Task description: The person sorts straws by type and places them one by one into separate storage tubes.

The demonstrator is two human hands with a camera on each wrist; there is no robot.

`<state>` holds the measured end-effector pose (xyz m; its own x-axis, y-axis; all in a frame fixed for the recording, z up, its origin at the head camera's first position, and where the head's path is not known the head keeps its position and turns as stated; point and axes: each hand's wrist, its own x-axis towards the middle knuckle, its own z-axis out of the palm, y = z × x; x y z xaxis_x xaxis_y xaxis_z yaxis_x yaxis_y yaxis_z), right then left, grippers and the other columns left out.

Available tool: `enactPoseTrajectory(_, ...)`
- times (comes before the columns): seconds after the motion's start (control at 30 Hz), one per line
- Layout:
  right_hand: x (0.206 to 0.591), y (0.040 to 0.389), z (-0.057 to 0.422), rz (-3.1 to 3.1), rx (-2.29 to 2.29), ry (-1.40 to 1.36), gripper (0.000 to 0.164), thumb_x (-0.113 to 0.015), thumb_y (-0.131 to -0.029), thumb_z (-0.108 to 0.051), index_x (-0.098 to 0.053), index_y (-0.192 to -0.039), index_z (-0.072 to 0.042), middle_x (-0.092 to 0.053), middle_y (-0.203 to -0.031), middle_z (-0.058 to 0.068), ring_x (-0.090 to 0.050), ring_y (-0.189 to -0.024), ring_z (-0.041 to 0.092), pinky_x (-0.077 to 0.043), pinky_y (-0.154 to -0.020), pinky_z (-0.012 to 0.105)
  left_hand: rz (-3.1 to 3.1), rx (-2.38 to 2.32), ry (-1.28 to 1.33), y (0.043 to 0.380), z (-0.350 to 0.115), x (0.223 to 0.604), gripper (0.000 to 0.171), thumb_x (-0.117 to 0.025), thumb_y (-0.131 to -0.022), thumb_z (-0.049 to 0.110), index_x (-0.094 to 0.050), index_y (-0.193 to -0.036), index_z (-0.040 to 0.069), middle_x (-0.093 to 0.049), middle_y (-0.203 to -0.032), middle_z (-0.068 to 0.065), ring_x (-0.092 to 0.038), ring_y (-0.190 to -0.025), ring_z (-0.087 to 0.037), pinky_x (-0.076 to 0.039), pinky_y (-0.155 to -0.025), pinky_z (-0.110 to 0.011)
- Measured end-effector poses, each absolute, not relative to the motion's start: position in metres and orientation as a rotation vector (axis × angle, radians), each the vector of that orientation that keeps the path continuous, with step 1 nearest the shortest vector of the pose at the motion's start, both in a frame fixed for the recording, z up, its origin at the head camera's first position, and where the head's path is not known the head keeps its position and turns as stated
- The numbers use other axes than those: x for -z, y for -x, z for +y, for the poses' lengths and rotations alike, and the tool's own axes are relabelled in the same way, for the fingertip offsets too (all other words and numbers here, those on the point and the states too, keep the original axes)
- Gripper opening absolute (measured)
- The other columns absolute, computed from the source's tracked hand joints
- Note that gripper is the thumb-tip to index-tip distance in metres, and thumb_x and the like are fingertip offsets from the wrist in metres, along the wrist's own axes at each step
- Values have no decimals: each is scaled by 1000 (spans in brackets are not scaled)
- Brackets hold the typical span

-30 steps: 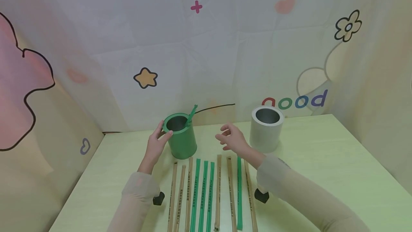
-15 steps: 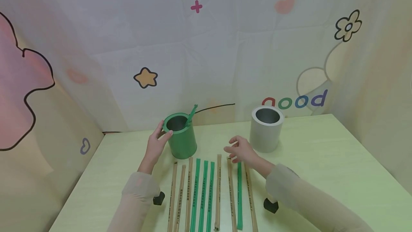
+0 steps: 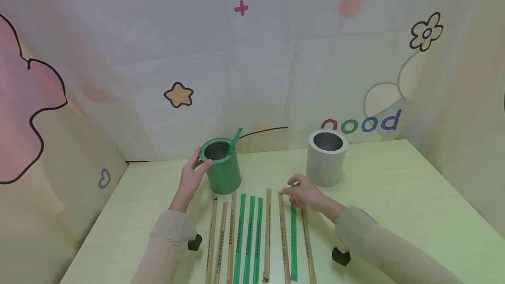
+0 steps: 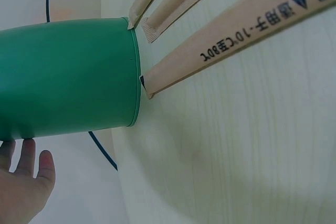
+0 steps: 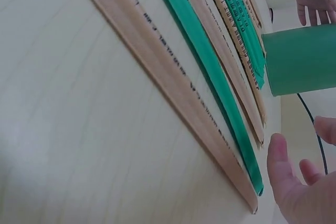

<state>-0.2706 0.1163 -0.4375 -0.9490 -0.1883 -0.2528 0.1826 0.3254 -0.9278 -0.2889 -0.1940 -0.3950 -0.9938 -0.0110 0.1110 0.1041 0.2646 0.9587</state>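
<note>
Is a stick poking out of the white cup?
No, the green stick pokes out of the green cup, while nothing sticks out of the white cup.

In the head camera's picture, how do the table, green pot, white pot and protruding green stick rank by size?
1. Table
2. Green pot and white pot: they look too alike to rank
3. Protruding green stick, counting only its visible end
</note>
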Motion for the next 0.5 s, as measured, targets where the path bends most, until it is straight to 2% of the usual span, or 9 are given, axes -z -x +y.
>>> enactPoseTrajectory(0.5, 443, 265, 124, 2325, 1508, -9, 37, -61, -82, -12, -43, -111, 3, -50, -85, 10, -51, -58, 16, -50, -52, 28, -2425, 1832, 102, 284, -192, 389, 64, -51, -90, 26, -16, -142, 14, -16, -148, -4, -27, -130, -26, -25, -103, -51)
